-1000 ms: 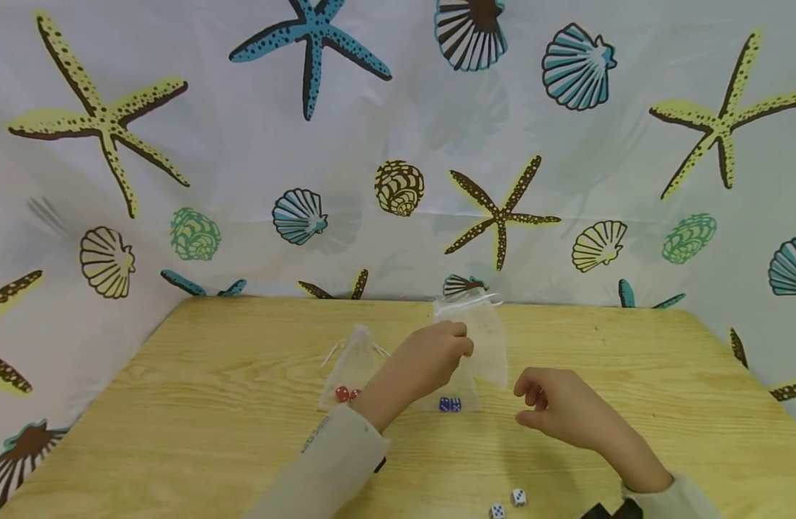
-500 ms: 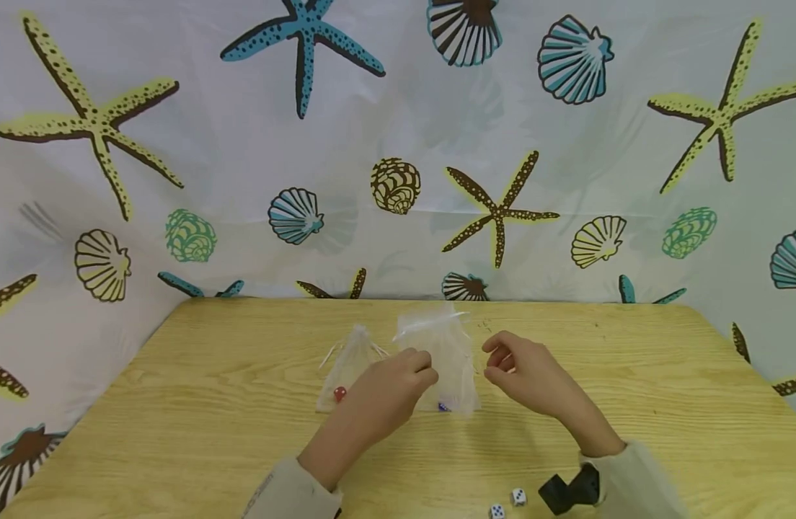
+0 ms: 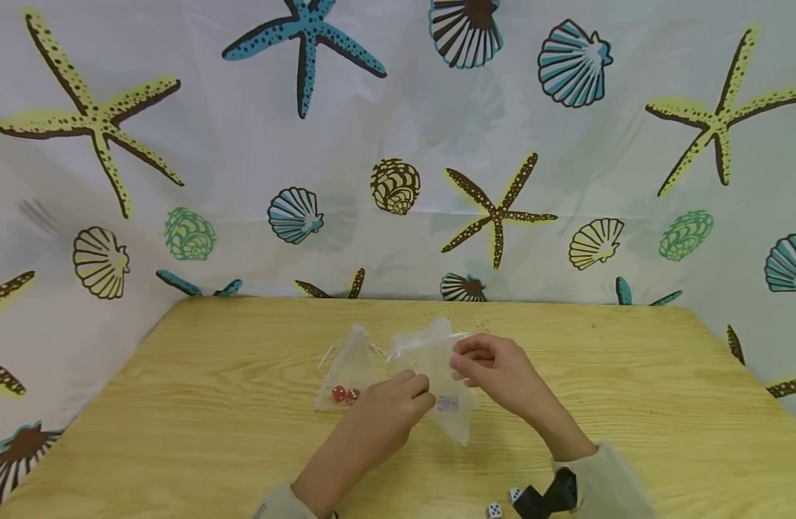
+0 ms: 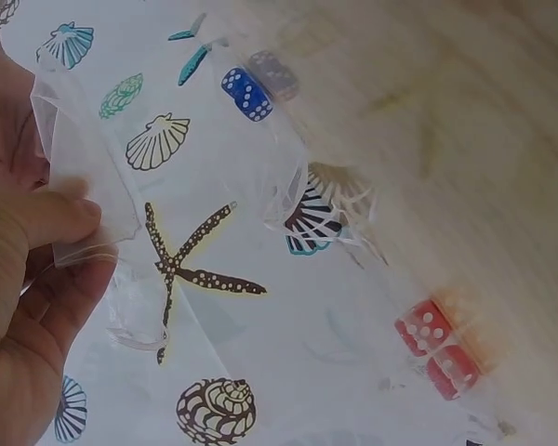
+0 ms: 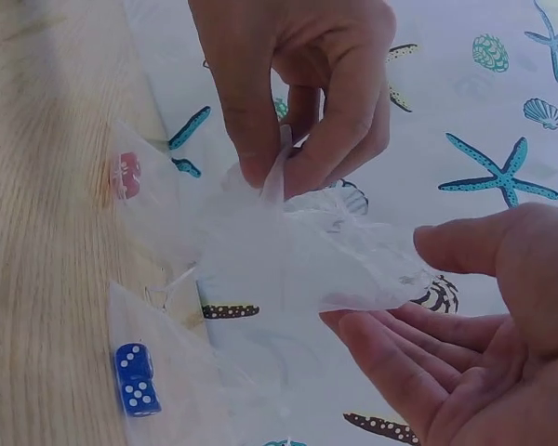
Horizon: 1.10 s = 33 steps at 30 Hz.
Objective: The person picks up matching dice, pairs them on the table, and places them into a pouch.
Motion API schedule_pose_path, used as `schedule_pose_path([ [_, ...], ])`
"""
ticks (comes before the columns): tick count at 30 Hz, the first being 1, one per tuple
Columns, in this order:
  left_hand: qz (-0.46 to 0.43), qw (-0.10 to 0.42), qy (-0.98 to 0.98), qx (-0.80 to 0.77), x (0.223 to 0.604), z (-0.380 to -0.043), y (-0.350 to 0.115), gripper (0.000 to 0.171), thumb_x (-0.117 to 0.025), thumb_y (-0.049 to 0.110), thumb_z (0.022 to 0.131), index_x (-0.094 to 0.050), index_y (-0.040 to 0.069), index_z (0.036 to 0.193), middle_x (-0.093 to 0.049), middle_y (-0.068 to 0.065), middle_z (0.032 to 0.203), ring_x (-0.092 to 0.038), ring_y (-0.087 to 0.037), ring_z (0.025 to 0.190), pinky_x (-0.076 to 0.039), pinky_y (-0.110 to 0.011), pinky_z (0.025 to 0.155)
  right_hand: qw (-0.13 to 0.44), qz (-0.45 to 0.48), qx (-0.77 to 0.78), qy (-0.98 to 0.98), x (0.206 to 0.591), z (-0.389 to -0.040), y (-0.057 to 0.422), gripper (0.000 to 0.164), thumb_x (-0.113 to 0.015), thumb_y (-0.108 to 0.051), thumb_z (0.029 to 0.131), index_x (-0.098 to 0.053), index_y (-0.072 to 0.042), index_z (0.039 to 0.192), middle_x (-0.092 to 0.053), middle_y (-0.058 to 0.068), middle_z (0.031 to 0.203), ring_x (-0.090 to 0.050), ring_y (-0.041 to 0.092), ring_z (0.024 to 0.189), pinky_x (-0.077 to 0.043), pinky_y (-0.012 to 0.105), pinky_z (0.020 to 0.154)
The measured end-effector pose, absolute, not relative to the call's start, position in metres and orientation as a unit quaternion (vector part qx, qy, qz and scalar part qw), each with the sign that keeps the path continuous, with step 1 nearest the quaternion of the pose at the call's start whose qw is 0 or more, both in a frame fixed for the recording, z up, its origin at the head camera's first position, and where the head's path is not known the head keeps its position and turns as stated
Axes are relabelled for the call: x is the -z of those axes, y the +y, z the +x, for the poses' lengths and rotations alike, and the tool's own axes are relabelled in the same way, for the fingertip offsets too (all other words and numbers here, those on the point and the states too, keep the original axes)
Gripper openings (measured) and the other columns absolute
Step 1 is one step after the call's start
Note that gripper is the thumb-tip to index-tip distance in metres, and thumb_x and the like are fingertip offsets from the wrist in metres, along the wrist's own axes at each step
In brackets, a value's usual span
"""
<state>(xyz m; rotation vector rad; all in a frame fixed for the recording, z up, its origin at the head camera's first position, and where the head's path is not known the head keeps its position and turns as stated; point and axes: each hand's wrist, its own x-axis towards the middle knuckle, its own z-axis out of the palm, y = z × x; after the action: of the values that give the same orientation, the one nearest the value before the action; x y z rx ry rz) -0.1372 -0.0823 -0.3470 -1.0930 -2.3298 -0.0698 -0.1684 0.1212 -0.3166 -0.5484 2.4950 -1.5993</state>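
My left hand (image 3: 388, 411) pinches a sheer white drawstring bag (image 5: 242, 232) between thumb and fingers, holding it up over the table. My right hand (image 3: 498, 371) is at the bag's other end, thumb above and fingers below, with a gap between them in the right wrist view. Behind the held bag lies a second sheer bag with two blue dice (image 5: 138, 379), which show faintly through the mesh in the head view. To its left, partly behind my left hand, is another sheer bag (image 3: 349, 360) with two red dice (image 4: 437, 348).
Two white dice (image 3: 494, 510) sit on the wooden table (image 3: 197, 404) near its front, close to the black wrist device (image 3: 547, 494) on my right arm. A white curtain (image 3: 346, 274) printed with shells and starfish surrounds the table's back and sides.
My left hand has brought the held bag left and nearer to me, so it now overlaps the blue dice. My right hand has moved left, up to the bag's edge.
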Motion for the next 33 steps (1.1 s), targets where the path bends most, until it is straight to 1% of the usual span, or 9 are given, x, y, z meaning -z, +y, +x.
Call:
schedule_pose_path([
  [3, -0.410, 0.282, -0.867, 0.021, 0.347, -0.134, -0.084, 0.016, -0.071, -0.004, 0.079, -0.067, 0.012, 0.076, -0.055, 0.005, 0.078, -0.046, -0.007, 0.067, -0.040, -0.011, 0.057, 0.055, -0.166, 0.545, 0.820, 0.319, -0.169, 0.118, 0.028, -0.060, -0.014, 0.093, -0.061, 0.007, 0.112, -0.067, 0.023, 0.103, -0.070, 0.027, 0.087, -0.058, 0.035, 0.073],
  [9, -0.414, 0.279, -0.866, 0.012, 0.345, -0.134, -0.080, 0.014, -0.071, -0.002, 0.079, -0.068, 0.012, 0.079, -0.055, 0.005, 0.079, -0.045, -0.006, 0.067, -0.039, -0.012, 0.057, 0.037, -0.143, 0.562, 0.814, 0.321, -0.170, 0.119, 0.019, -0.063, -0.008, 0.090, -0.065, 0.006, 0.103, -0.069, 0.024, 0.095, -0.071, 0.023, 0.078, -0.058, 0.029, 0.066],
  [13, -0.413, 0.276, -0.868, 0.008, 0.345, -0.133, -0.080, 0.014, -0.071, -0.002, 0.080, -0.068, 0.012, 0.080, -0.056, 0.005, 0.080, -0.047, -0.006, 0.069, -0.041, -0.012, 0.057, 0.030, -0.139, 0.566, 0.812, 0.323, -0.171, 0.119, 0.017, -0.064, -0.005, 0.089, -0.066, 0.006, 0.101, -0.070, 0.024, 0.092, -0.071, 0.025, 0.076, -0.058, 0.030, 0.065],
  [17, -0.415, 0.279, -0.866, 0.008, 0.347, -0.134, -0.080, 0.015, -0.071, -0.002, 0.079, -0.067, 0.012, 0.079, -0.056, 0.005, 0.080, -0.047, -0.006, 0.068, -0.040, -0.012, 0.057, 0.018, -0.139, 0.564, 0.814, 0.324, -0.172, 0.120, 0.016, -0.063, -0.004, 0.089, -0.066, 0.007, 0.100, -0.071, 0.023, 0.091, -0.071, 0.025, 0.076, -0.058, 0.034, 0.066],
  [21, -0.418, 0.283, -0.863, 0.021, 0.347, -0.134, -0.079, 0.010, -0.071, 0.002, 0.081, -0.069, 0.011, 0.082, -0.057, 0.004, 0.082, -0.049, -0.007, 0.070, -0.042, -0.012, 0.058, 0.008, -0.139, 0.561, 0.816, 0.323, -0.172, 0.121, 0.017, -0.064, -0.005, 0.089, -0.067, 0.007, 0.101, -0.071, 0.022, 0.092, -0.071, 0.026, 0.076, -0.058, 0.031, 0.065],
  [24, -0.423, 0.270, -0.863, 0.062, 0.344, -0.134, -0.081, 0.007, -0.073, 0.008, 0.082, -0.069, 0.011, 0.088, -0.059, 0.003, 0.086, -0.052, -0.008, 0.074, -0.045, -0.012, 0.061, 0.004, -0.142, 0.562, 0.815, 0.322, -0.172, 0.124, 0.018, -0.065, -0.005, 0.089, -0.067, 0.007, 0.102, -0.071, 0.022, 0.093, -0.071, 0.026, 0.077, -0.058, 0.029, 0.065],
  [28, -0.423, 0.263, -0.854, 0.151, 0.340, -0.135, -0.086, 0.016, -0.075, 0.015, 0.080, -0.069, 0.010, 0.094, -0.061, 0.002, 0.090, -0.058, -0.009, 0.079, -0.050, -0.016, 0.067, 0.001, -0.147, 0.566, 0.811, 0.320, -0.171, 0.128, 0.019, -0.065, -0.005, 0.088, -0.066, 0.008, 0.102, -0.070, 0.024, 0.095, -0.072, 0.024, 0.077, -0.058, 0.031, 0.067],
  [30, -0.405, 0.274, -0.848, 0.207, 0.340, -0.137, -0.088, 0.016, -0.075, 0.015, 0.080, -0.069, 0.010, 0.093, -0.062, 0.001, 0.089, -0.060, -0.010, 0.080, -0.052, -0.019, 0.069, -0.001, -0.147, 0.565, 0.812, 0.318, -0.171, 0.130, 0.019, -0.066, -0.006, 0.088, -0.066, 0.008, 0.101, -0.070, 0.024, 0.094, -0.072, 0.023, 0.077, -0.059, 0.032, 0.067],
  [33, -0.349, 0.287, -0.837, 0.309, 0.342, -0.141, -0.092, 0.013, -0.073, 0.009, 0.080, -0.067, 0.008, 0.091, -0.063, -0.001, 0.085, -0.060, -0.010, 0.076, -0.053, -0.023, 0.067, -0.003, -0.149, 0.564, 0.812, 0.316, -0.170, 0.132, 0.019, -0.066, -0.006, 0.088, -0.066, 0.008, 0.101, -0.071, 0.022, 0.094, -0.071, 0.020, 0.076, -0.058, 0.032, 0.068],
])
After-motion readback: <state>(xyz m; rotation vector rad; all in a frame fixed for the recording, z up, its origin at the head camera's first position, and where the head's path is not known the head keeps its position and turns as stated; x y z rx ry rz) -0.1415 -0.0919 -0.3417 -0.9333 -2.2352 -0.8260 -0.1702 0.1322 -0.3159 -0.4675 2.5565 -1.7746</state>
